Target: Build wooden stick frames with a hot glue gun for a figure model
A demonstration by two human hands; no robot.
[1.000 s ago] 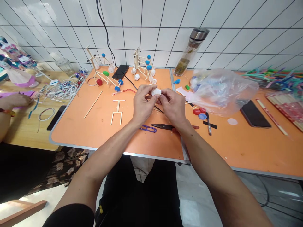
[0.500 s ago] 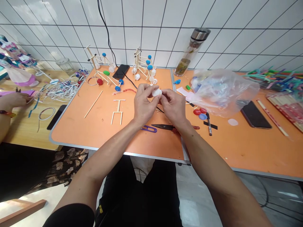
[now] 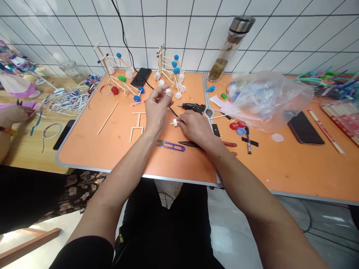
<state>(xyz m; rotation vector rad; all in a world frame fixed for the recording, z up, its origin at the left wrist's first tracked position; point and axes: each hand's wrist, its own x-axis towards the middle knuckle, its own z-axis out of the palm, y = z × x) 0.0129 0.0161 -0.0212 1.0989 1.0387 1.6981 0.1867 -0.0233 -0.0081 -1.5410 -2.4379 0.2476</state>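
My left hand (image 3: 157, 108), raised over the orange table, pinches a small white plastic cap (image 3: 168, 91) between thumb and fingers. Lower and to its right, my right hand (image 3: 196, 126) rests close to the tabletop, its fingertips closed at a second white cap (image 3: 175, 122) with a thin stick through it. Just behind the right hand lies a black glue gun (image 3: 192, 107) with a metal nozzle. Purple thread snips (image 3: 172, 145) and a dark-bladed tool with red handles (image 3: 230, 144) lie in front, the latter partly hidden under my right wrist.
Two stick models with colored caps, one with a green cap (image 3: 122, 79), stand at the back near a phone (image 3: 141, 77). A stick frame (image 3: 137, 128) lies left. Rightward are a tea bottle (image 3: 218, 69), plastic bag (image 3: 269, 101) and marker (image 3: 248, 140). Another person's hand (image 3: 14, 116) works far left.
My hands have come apart: the left moved up and left with a white cap, the right went down toward the table at another. The glue gun shows now, and the view has shifted slightly.
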